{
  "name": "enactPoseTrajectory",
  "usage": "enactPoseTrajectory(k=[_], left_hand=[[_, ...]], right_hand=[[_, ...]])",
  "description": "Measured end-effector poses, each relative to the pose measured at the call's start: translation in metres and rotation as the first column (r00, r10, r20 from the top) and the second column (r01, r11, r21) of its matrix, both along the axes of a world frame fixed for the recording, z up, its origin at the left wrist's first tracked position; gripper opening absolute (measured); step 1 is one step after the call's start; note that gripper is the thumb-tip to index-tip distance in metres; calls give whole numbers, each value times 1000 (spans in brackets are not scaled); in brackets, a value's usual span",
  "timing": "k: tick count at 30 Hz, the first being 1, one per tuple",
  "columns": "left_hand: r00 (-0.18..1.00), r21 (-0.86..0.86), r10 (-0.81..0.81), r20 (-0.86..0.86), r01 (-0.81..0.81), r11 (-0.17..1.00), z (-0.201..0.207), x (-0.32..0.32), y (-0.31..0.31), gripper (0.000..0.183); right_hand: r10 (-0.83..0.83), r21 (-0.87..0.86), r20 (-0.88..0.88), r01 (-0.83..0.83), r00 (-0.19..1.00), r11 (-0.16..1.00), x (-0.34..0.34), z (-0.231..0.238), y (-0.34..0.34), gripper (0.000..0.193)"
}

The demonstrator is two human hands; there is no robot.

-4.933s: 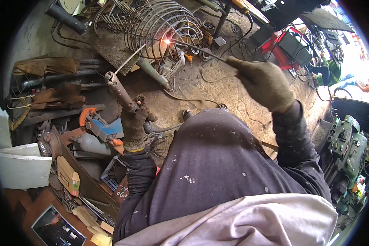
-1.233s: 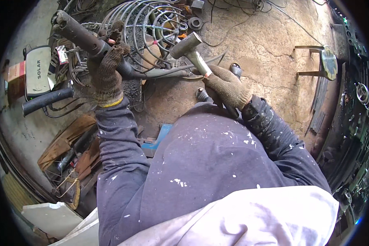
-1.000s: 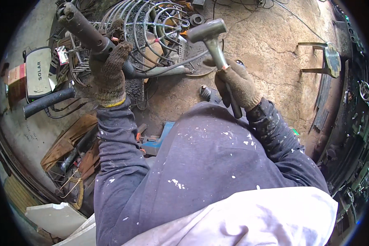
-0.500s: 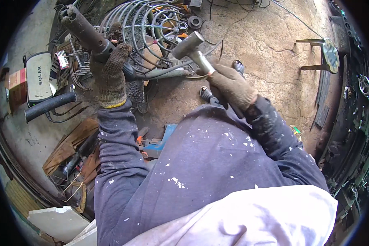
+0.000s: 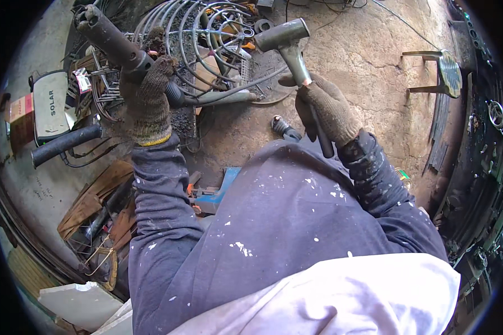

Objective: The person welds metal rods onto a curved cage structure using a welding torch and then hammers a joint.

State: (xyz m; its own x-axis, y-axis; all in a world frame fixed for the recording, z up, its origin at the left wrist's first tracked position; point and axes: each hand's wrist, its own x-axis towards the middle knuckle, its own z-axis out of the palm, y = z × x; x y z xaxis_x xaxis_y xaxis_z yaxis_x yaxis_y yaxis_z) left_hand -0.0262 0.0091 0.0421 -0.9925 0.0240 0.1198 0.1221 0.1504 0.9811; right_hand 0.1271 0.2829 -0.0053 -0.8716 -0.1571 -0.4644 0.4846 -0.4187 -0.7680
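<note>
My gloved left hand (image 5: 151, 100) is closed around a thick brown metal tube (image 5: 109, 42) with a notched far end and a small hole in its side. The tube tilts up to the left. A dark ribbed piece (image 5: 175, 95) sticks out beside the glove; I cannot tell whether it belongs to the tube. Raised in front of my body, my gloved right hand (image 5: 330, 109) grips a hammer (image 5: 282, 36) with a cylindrical steel head and a metal handle. The head is up, apart from the tube, and the handle's dark lower end shows below my fist.
Behind my left hand stands a round cage of metal rings (image 5: 193, 39). A grey case (image 5: 52, 106), a red-and-tan box (image 5: 21, 117) and a black-sleeved bar (image 5: 67, 145) lie at the left. A small stool (image 5: 448, 74) lies tipped at the right. Near my body is a blue tool (image 5: 223, 190).
My right hand has lifted the hammer up and to the right, away from the tube. The left hand and the tube have shifted only slightly.
</note>
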Motion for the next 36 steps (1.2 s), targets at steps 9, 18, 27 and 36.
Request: enactPoseTrajectory(k=[9,18,27,36], left_hand=[[999,-72,-6,-45,3,997,-7,-6,-10,39],[998,12,-8,-59,9,1000,-5,-2,-3,40],[1000,-24,1,27,-1,1000,1,-2,-1,43],[1000,111,-27,-13,28,993,-8,-5,-2,43]], right_hand=[[7,16,50,-8,999,1000,3,-6,-4,40],[13,1,28,-13,1000,1000,3,-11,-4,45],[10,101,23,-12,1000,995,14,-27,-5,44],[8,45,24,-9,1000,999,8,-21,-10,40]])
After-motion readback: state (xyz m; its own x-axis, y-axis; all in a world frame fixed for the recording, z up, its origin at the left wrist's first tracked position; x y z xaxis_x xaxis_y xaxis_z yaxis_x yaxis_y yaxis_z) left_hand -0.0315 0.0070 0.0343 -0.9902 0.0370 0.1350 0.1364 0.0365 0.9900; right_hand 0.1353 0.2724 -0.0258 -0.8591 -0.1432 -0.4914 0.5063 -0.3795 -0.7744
